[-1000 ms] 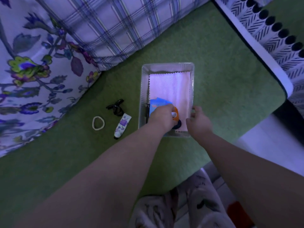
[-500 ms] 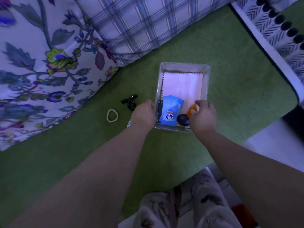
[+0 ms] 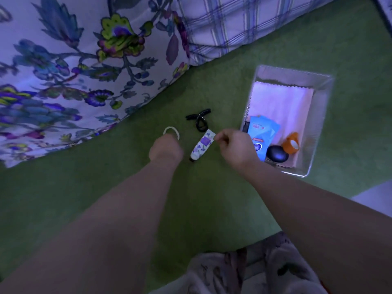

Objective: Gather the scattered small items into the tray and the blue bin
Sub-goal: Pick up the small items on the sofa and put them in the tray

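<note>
Both hands have left the tray (image 3: pixel 292 74) and come across to the loose items on the green blanket (image 3: pixel 212 209). Right hand (image 3: pixel 235 147) pinches the flat end of the floral tube (image 3: pixel 201 145), which lies just left of the tray. Left hand (image 3: pixel 166 148) curls over the white hair tie (image 3: pixel 171 131); whether it grips it I cannot tell. A black hair clip (image 3: pixel 198 122) lies beyond, untouched. Held only by its crimped tip, the tube could swing and slip out mid-carry. The thin tie may snag in the pile and be missed. No blue bin shows.
</note>
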